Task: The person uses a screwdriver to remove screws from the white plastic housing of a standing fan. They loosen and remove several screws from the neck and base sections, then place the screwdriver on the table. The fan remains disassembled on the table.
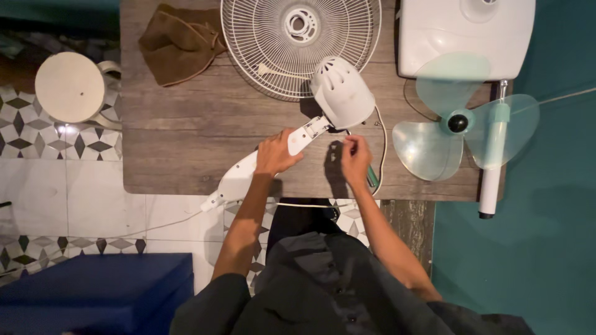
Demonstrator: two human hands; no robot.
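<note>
A white fan motor housing (342,91) with its neck and stem (248,170) lies tilted on the wooden table (186,142). My left hand (275,153) grips the stem just below the neck joint. My right hand (355,159) holds a screwdriver with a green handle (372,177); its tip points up toward the underside of the motor housing. A white cord (380,149) curls beside that hand.
A white wire fan grille (261,43) lies at the table's back, a brown cloth (180,43) to its left. A translucent three-blade propeller (462,127), a white pole (493,161) and a white fan base (465,34) lie right. A round stool (68,87) stands left, a blue box (93,291) below.
</note>
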